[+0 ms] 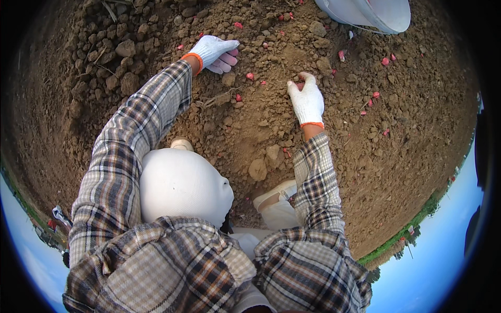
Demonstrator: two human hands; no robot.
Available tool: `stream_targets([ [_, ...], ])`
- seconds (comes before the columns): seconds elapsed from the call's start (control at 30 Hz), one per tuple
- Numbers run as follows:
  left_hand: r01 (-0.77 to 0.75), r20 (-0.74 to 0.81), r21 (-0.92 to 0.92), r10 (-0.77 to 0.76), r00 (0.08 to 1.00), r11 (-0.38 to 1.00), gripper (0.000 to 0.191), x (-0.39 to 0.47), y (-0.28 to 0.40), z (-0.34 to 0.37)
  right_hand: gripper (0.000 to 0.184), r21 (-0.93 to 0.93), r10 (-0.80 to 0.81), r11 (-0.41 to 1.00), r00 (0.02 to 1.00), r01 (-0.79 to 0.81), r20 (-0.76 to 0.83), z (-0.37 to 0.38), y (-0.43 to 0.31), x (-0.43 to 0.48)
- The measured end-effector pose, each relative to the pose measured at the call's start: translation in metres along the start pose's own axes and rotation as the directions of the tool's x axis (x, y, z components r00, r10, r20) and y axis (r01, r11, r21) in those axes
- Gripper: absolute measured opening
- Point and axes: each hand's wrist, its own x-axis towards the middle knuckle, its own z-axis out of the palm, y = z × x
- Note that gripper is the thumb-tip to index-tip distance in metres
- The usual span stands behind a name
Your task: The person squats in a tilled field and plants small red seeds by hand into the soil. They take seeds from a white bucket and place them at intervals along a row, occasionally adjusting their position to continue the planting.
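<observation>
My left hand (219,54), in a white knit glove with an orange cuff and pink-stained fingers, hovers over or rests at the soil at upper centre. Its thumb points right and its fingers are bent; whether it holds anything is hidden. My right hand (307,96), gloved alike, is at the soil right of centre, thumb and forefinger curved towards each other, with reddish colour between them that I cannot tell as glove or object. Small pink-red coated pieces lie scattered on the soil, one (249,76) between the hands, another (238,97) lower, and one (341,55) beyond the right hand.
A white bucket (364,15) lies tilted at the top right, with something pink inside. Heaped clods (126,48) are at the upper left. Larger clods (258,169) sit near my shoe (276,194). My white-covered knee (184,186) stands at lower left.
</observation>
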Motion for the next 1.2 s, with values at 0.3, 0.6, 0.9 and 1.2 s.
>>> stream_targets([
  [0.3, 0.023, 0.008, 0.000, -0.023, 1.000, 1.000, 0.045, 0.002, -0.001, 0.001, 0.047, -0.018, -0.105, 0.994, 0.993, 0.104, -0.056, 0.034, -0.062, 0.036],
  [0.6, 0.011, 0.026, -0.016, -0.011, 1.000, 1.000, 0.043, 0.002, -0.001, -0.001, 0.039, 0.124, -0.148, 0.975, 0.958, 0.183, -0.245, -0.006, -0.055, 0.034],
  [0.9, -0.010, -0.018, 0.009, 0.010, 1.000, 1.000, 0.043, 0.002, 0.000, 0.004, 0.054, 0.073, 0.242, 0.968, 0.969, -0.238, -0.056, 0.050, -0.011, -0.067],
  [1.2, -0.338, 0.056, 0.123, 0.333, 0.941, 0.933, 0.043, 0.004, 0.018, 0.031, 0.043, 0.202, 0.046, 0.979, 0.976, -0.002, -0.213, 0.049, -0.024, -0.034],
])
